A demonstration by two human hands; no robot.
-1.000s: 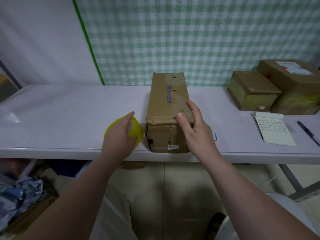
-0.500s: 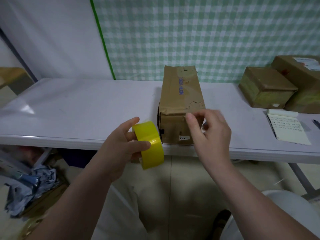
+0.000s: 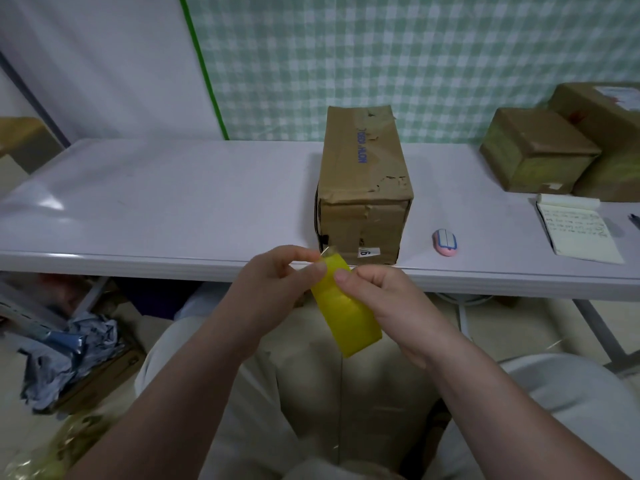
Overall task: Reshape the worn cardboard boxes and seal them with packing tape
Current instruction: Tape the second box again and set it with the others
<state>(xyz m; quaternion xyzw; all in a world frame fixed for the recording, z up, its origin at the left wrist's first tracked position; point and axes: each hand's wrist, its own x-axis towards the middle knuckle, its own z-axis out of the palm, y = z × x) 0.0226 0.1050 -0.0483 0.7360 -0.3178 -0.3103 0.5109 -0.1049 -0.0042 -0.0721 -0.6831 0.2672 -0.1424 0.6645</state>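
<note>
A long worn cardboard box point(image 3: 363, 178) lies on the white table point(image 3: 173, 209), one end at the near edge, with torn old tape on top. In front of the table edge I hold a yellow roll of packing tape point(image 3: 346, 311) on its side in both hands. My left hand point(image 3: 277, 289) grips the roll's upper left part, and its fingers pinch the loose tape end at the top. My right hand point(image 3: 388, 303) holds the roll from the right, thumb pressed on its face.
Two more brown boxes point(image 3: 540, 150) sit at the table's far right. A pink and blue cutter point(image 3: 445, 241), a written notepad point(image 3: 578, 230) and a pen point(image 3: 634, 220) lie right of the long box. Crumpled wrapping and cardboard point(image 3: 69, 358) lie on the floor at left.
My right hand left the box top and came down onto the tape roll. My left hand lifted the roll off the table and brought it in front of the edge.
</note>
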